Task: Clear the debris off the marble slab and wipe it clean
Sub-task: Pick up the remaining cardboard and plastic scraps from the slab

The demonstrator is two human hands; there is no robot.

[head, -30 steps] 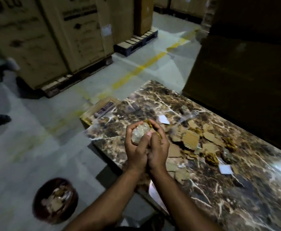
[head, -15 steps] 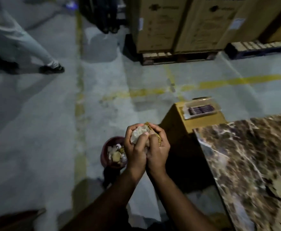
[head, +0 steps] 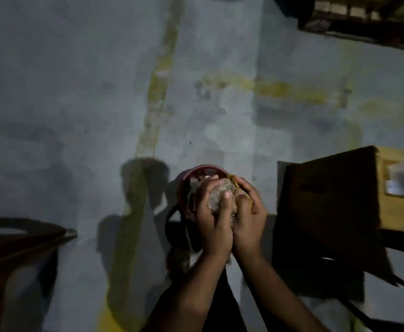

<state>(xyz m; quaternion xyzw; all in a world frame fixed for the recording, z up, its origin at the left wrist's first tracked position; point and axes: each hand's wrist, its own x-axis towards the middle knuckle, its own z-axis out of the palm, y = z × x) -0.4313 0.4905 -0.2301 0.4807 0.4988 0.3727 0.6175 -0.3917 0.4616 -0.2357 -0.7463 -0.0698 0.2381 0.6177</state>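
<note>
Debris wad (head: pixel 220 196) sits cupped between left hand (head: pixel 216 221) and right hand (head: pixel 249 212), fingers curled round it, above the red bin (head: pixel 184 180) at 12 o'clock; disposal step, release next.

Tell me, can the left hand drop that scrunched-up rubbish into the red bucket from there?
Probably yes. The left hand and right hand hold the crumpled wad right over the red bucket, whose open top already holds scraps. Nothing seems to lie between them, though the hands hide most of the opening.
</note>
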